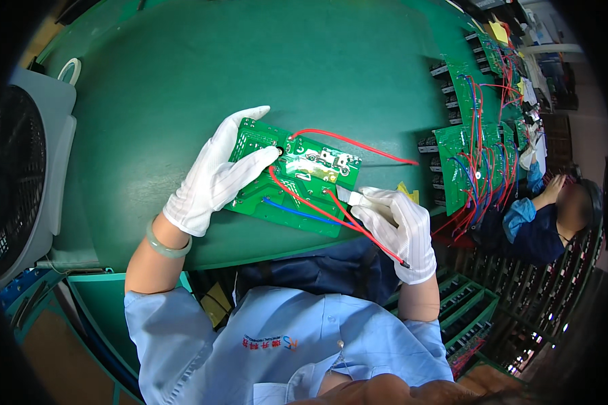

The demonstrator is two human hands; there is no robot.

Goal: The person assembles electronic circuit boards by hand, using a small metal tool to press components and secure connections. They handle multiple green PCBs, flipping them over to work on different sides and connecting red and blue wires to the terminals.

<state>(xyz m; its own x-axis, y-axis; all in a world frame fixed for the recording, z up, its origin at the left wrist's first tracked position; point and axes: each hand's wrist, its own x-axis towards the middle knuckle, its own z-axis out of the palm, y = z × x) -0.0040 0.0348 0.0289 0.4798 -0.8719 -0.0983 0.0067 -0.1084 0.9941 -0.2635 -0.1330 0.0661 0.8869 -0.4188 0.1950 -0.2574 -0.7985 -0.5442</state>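
A green circuit board with red wires and a blue wire lies over the green table in front of me. My left hand, in a white glove, grips its left side. Its fingers reach behind the edge while the thumb presses on the face beside a dark round hole. My right hand, also gloved, is closed around a small tool with a flat, pale, blade-like tip. That tip meets the board's right edge near the base of a red wire. The tool's handle is hidden in the glove.
Several similar boards with wires stand along the table's right side. A grey fan is at the left, with a white ring behind it. A yellow paper piece lies past my right hand. Another person sits at the right.
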